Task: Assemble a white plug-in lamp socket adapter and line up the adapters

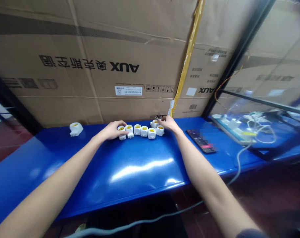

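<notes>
A loose, curved row of several small white plug-in sockets (144,131) sits on the blue tabletop (100,172), each with a round, yellow-lined opening. My left hand (112,130) is at the row's left end, its finger and thumb closed around the leftmost socket (121,136), which has metal prongs facing me. The left thumb tip reaches the neighbouring socket (129,131). At the right end my right hand (168,123) pinches a socket (154,124) behind the row; its fingertips partly cover it. Just below those fingers stands another socket (160,131).
One more white socket (76,129) lies apart at the far left. A phone (201,141) rests right of my right forearm. Large cardboard boxes (90,86) wall off the back. Black rack posts (236,59), white cables (263,132) and a plastic bottle (240,104) are on the right.
</notes>
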`<state>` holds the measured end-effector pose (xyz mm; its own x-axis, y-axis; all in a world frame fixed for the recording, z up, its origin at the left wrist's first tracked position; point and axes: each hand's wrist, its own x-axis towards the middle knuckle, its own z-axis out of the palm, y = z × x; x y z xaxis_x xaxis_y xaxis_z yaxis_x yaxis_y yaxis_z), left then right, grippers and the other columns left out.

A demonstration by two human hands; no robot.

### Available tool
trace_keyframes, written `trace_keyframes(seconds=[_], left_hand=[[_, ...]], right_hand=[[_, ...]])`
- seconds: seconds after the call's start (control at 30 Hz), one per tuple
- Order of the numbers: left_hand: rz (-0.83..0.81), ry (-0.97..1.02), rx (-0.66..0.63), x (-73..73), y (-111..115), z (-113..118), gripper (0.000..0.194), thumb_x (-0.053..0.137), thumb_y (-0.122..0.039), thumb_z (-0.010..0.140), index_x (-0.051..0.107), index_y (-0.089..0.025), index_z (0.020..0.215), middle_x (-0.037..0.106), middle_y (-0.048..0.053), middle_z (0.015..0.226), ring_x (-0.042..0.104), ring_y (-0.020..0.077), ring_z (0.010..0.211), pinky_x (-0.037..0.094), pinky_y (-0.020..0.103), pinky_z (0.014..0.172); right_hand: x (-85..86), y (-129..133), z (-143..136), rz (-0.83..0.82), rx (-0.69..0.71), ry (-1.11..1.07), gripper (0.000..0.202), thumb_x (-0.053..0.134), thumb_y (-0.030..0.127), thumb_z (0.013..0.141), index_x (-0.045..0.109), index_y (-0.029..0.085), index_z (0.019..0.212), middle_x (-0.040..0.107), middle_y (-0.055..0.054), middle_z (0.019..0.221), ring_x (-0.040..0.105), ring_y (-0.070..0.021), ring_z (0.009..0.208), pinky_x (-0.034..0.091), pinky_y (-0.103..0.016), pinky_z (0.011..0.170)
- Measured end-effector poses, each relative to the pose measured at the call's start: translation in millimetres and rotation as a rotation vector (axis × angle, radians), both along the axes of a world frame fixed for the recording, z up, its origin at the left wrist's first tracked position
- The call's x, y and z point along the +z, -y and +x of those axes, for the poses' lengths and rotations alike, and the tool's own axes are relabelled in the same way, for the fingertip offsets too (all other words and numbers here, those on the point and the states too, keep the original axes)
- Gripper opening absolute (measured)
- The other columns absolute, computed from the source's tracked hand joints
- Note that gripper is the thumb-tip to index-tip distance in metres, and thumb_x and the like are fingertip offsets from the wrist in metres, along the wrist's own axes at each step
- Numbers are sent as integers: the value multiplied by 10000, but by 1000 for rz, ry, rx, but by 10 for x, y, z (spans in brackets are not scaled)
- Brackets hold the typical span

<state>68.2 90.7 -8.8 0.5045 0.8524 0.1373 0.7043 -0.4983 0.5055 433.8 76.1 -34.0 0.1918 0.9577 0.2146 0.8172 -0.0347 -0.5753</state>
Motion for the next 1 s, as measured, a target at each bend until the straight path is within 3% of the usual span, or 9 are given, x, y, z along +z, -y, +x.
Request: trace_keyframes(seconds=[0.23, 0.33, 0.4, 0.5, 0.6, 0.67, 0.77, 0.9, 1.0], left_hand=[[-35, -7, 31, 118, 238, -220, 620, 786, -685, 715, 783, -228, 1133, 823, 109, 1263, 761, 363, 1155, 566, 411, 1016], [-100, -41, 24, 189, 369, -355, 664, 818, -708, 689, 774, -222, 1138, 822, 114, 1238, 776, 339, 1077, 589, 383, 925], [-130, -46, 41, 192, 438, -419, 764, 825, -740, 689, 750, -222, 1246, 806, 123, 1286, 784, 314, 975, 599, 371, 843], [-87, -37, 33, 129, 481, -442, 848, 812, -751, 734, 700, -235, 1397, 797, 123, 1315, 779, 318, 987, 592, 380, 865], [-16, -29, -25, 73, 464, -428, 684, 767, -716, 806, 764, -233, 1291, 814, 109, 1288, 760, 345, 1121, 561, 392, 976], [-10, -47, -37, 88, 448, -455, 599, 761, -694, 807, 798, -233, 1188, 828, 98, 1252, 761, 347, 1115, 556, 385, 971], [-51, -90, -44, 183, 443, -578, 549, 794, -660, 756, 821, -245, 1115, 844, 79, 1181, 769, 340, 1064, 561, 367, 918], [-133, -72, -59, 297, 454, -768, 539, 866, -626, 641, 855, -265, 1040, 852, 59, 1077, 772, 331, 972, 574, 346, 840], [-192, -88, -81, 320, 465, -823, 492, 895, -577, 607, 861, -277, 995, 849, 40, 1040, 767, 308, 902, 570, 326, 782]], right_hand=[[75, 60, -226, -32, -20, 10, 310, 691, 434, 970, 757, 143, 889, 786, -180, 947, 732, -282, 879, 530, -343, 807], [176, 124, -307, 66, -77, 33, 389, 641, 492, 1022, 744, 126, 1106, 732, -234, 1231, 729, -303, 1001, 542, -385, 919], [266, 191, -398, 195, -96, 40, 386, 612, 426, 1044, 686, 111, 1254, 630, -263, 1402, 701, -298, 1084, 527, -409, 1006], [390, 356, -645, 317, 143, 14, 288, 495, 236, 1059, 683, 122, 1246, 657, -208, 1313, 669, -251, 1085, 511, -381, 1033], [433, 591, -987, 240, 433, 48, 195, 564, 201, 999, 740, 174, 1079, 720, -90, 951, 655, -238, 944, 505, -341, 895], [401, 744, -1200, 98, 508, 63, 166, 600, 130, 921, 746, 197, 959, 716, -47, 821, 634, -207, 776, 459, -312, 752], [266, 889, -1430, -2, 564, 153, 130, 675, 84, 825, 736, 199, 823, 729, -57, 804, 626, -204, 738, 399, -307, 677], [19, 889, -1644, -5, 580, 67, 49, 747, 193, 917, 755, 184, 965, 741, -50, 866, 642, -186, 766, 436, -295, 716], [-73, 821, -1770, 82, 563, -193, 226, 715, 397, 1032, 716, 188, 1117, 749, -45, 928, 666, -179, 779, 490, -291, 739]])
